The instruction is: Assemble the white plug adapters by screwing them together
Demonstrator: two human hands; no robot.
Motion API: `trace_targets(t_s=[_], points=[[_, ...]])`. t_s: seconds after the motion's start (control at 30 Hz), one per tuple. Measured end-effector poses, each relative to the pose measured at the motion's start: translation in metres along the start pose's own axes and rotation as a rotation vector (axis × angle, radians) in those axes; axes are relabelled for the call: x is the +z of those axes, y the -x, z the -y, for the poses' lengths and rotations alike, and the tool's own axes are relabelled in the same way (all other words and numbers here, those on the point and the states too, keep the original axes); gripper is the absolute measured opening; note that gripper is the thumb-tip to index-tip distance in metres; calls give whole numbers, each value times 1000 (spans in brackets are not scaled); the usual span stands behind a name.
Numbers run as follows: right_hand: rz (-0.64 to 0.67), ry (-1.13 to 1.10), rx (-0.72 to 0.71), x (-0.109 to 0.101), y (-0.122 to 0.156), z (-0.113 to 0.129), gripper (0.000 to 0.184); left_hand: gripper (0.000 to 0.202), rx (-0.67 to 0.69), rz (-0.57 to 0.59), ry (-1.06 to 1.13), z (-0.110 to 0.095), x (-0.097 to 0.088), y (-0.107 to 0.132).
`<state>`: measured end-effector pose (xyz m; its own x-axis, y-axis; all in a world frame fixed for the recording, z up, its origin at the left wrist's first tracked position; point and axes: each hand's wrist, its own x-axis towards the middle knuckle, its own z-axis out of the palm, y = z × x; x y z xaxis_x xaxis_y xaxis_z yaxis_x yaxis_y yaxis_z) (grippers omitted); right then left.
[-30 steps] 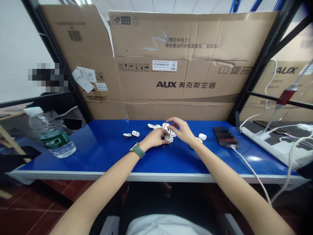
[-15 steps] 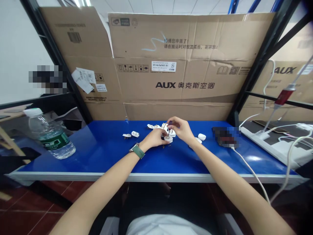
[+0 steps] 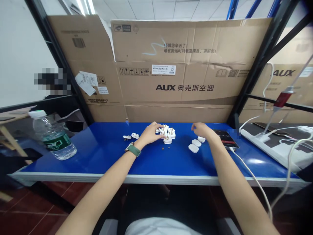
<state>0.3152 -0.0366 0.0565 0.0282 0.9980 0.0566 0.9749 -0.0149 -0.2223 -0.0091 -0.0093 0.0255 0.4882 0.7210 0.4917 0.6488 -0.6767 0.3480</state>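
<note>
White plugs with metal pins (image 3: 171,134) sit in a cluster at the middle of the blue table. My left hand (image 3: 149,134), a green-strapped watch on its wrist, reaches over the cluster's left side with thumb and fingers apart. Its thumb is at the nearest white plug (image 3: 167,141); whether it touches is unclear. My right hand (image 3: 204,131) is off to the right, above white plug covers (image 3: 193,148). Its fingers are curled and point down; what they hold, if anything, is hidden. Small metal pieces (image 3: 163,148) lie in front of the cluster.
Two more white plug parts (image 3: 135,135) lie left of my left hand. A water bottle (image 3: 55,138) stands at the left. A phone (image 3: 227,139) with a white cable and a power strip (image 3: 271,148) are at the right. A cardboard sheet (image 3: 139,98) walls the back.
My right hand has left the plugs and moved right, above the covers; the screwdriver it held is out of sight. My left hand has shifted slightly left, its fingers spread wider.
</note>
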Motion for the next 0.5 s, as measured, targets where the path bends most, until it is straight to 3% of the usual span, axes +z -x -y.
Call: trace_targets(t_s=[0.03, 0.1, 0.23, 0.33, 0.5], points=[[34, 34, 53, -1, 1, -5, 31, 36, -29, -41, -39, 5, -5, -1], [114, 92, 147, -2, 3, -13, 26, 29, -100, -75, -185, 18, -13, -2], [262, 143, 190, -4, 7, -16, 34, 41, -263, 44, -383, 44, -17, 1], [251, 134, 142, -1, 5, -13, 34, 47, -330, 138, -350, 56, -11, 1], [173, 89, 20, 11, -5, 1, 33, 37, -344, 73, -303, 65, -6, -4]])
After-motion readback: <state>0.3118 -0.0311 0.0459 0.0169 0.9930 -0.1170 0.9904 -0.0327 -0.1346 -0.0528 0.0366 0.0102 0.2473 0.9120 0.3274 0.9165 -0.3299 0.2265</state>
